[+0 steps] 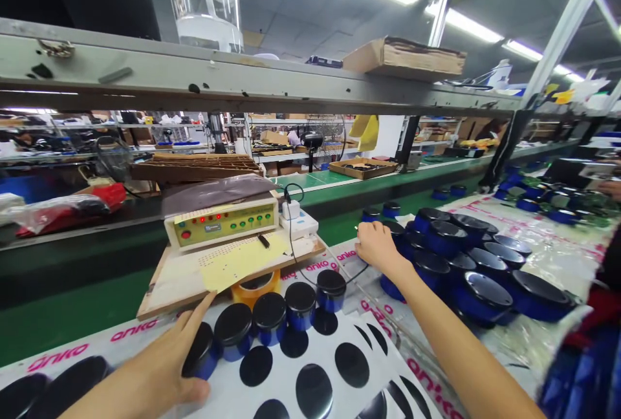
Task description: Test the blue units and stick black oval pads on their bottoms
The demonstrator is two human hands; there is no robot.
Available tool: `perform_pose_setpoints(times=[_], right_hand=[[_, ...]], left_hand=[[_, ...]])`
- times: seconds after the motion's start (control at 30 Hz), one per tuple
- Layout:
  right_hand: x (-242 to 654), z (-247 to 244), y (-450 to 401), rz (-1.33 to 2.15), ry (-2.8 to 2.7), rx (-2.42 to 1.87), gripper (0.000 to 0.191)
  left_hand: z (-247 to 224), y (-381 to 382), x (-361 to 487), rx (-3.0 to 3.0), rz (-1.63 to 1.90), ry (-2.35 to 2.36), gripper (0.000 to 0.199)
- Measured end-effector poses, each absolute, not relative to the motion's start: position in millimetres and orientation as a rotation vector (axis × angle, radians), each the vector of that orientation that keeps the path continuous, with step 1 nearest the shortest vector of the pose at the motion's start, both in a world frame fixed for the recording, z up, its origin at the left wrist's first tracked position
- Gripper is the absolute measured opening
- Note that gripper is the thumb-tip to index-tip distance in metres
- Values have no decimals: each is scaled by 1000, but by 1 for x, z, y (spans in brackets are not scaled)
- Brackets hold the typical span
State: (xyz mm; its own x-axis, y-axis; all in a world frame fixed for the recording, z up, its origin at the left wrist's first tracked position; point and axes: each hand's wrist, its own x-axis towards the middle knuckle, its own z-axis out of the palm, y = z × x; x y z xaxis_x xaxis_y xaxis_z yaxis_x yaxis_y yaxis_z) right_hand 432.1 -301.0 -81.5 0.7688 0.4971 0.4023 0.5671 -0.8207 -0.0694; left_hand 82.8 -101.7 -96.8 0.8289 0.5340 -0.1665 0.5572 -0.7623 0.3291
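Observation:
My left hand (167, 357) is at the lower left, with index finger and thumb spread around the near side of a blue round cap with a glossy black top (201, 349); whether it grips the cap I cannot tell. That cap stands at the end of a row of similar caps (270, 317). Beside the row lies a white sheet of round black stickers (315, 390). My right hand (381, 247) reaches forward to the left edge of a pile of blue caps (444, 238). Its fingers are curled, and what they hold is hidden. Something small and white shows at the fingertips.
A control box with lit buttons (223, 222) sits on a wooden board (169, 286), near a roll of orange tape (257, 286) and a white plug adapter (298, 222). A cable crosses the bench. Overhead runs a metal shelf (272, 76). Another person's sleeve (582, 367) is at right.

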Motion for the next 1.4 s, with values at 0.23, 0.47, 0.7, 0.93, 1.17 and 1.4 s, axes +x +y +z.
perform_pose_setpoints(times=[0.23, 0.47, 0.7, 0.93, 1.17, 1.4], right_hand=[[461, -58, -302, -466, -393, -2900, 32], [380, -16, -315, -199, -987, -2520, 31], [253, -8, -303, 322, -1479, -1634, 36], [266, -10, -297, 206, -1714, -1518, 33], [261, -24, -289, -268, -1918, -1470, 36], [257, -19, -300, -521, -1973, -1533, 42]], left_hand=[[-80, -108, 83, 2770, 365, 702, 64], [-55, -163, 99, 2699, 828, 347, 30], [-67, -201, 109, 2502, 1478, 280, 58], [-30, -185, 106, 1243, 800, 444, 48], [-37, -190, 113, 875, 645, 487, 44], [-56, -182, 115, 1334, 820, 590, 66]])
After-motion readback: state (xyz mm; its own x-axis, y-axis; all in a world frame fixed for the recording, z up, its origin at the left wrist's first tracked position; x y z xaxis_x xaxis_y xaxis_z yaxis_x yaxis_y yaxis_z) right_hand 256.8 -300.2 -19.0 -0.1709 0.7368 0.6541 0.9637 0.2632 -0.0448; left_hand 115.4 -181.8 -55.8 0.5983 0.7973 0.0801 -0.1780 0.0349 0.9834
